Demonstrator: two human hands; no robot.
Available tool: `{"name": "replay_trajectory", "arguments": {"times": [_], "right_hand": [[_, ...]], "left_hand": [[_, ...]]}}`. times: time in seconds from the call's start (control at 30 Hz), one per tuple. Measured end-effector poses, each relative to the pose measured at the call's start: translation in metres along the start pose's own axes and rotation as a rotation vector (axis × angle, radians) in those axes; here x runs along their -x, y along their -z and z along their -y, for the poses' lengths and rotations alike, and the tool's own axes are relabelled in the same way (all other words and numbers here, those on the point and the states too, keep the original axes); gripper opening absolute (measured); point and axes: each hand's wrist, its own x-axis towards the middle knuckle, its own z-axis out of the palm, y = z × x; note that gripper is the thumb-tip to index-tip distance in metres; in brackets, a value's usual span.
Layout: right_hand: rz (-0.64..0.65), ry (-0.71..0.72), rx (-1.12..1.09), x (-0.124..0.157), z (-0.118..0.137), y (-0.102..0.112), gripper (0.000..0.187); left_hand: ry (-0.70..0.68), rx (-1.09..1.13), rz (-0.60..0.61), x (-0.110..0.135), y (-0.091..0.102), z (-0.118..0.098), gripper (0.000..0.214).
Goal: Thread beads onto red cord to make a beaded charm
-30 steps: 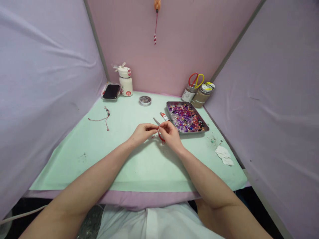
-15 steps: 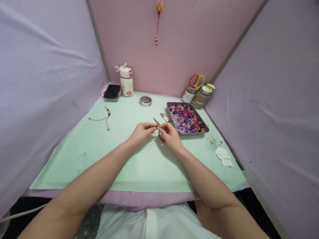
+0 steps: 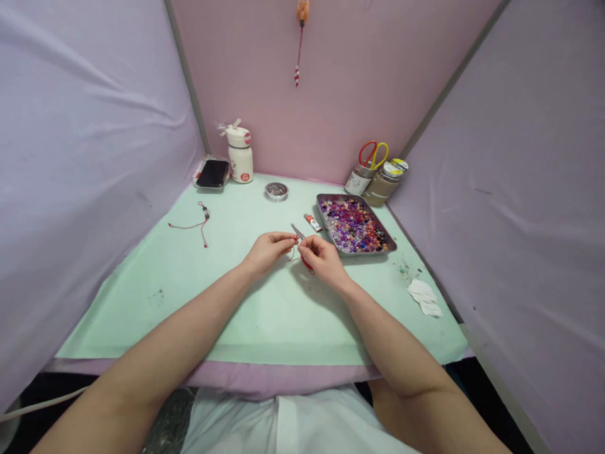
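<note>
Over the middle of the table, my left hand (image 3: 268,251) pinches a red cord (image 3: 293,255) between thumb and fingertips; a bit of red shows at the tips. A thin loop of the cord hangs below the fingers. Just to the right, my right hand (image 3: 324,260) is closed in a pinch at the cord, its exact grip too small to see clearly. Beneath this hand lies a pair of scissors (image 3: 297,231), blades pointing away to the left, its red handle partly hidden. A small red and white tube or lighter (image 3: 312,222) lies just beyond.
A metal tray (image 3: 347,253) of mixed beads stands right of my hands. Behind it are a jar (image 3: 358,181) holding scissors and a lidded jar (image 3: 385,184). Leftward are a round case (image 3: 276,192), bottle (image 3: 241,162), phone (image 3: 212,173) and beaded cord bracelet (image 3: 206,215). Crumpled tissue (image 3: 424,297) lies right.
My right fingertips have drawn slightly back and to the right, widening the gap to my left fingertips. The things on the table stay in place.
</note>
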Motion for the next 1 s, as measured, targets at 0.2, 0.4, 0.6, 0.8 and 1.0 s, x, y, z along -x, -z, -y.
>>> {"name": "replay_trajectory", "arguments": {"times": [0.2,0.4,0.6,0.8,1.0], "right_hand": [[-0.02,-0.008,-0.017,0.0,-0.001,-0.002,0.019],[-0.035,-0.023,-0.01,0.0,0.0,-0.003,0.017],[-0.143,0.037,-0.029,-0.002,-0.003,-0.002,0.019],[-0.166,0.149,0.056,-0.001,-0.001,-0.001,0.017],[-0.149,0.154,0.115,0.0,0.002,-0.002,0.015]], "left_hand": [[0.037,0.078,0.063,-0.003,0.007,-0.001,0.026],[0.049,0.088,0.055,-0.004,0.011,-0.003,0.025],[0.042,0.034,0.092,0.001,0.007,-0.006,0.023],[0.002,-0.029,0.151,-0.003,0.009,0.002,0.02],[-0.046,-0.165,0.134,0.0,0.008,0.003,0.018]]}}
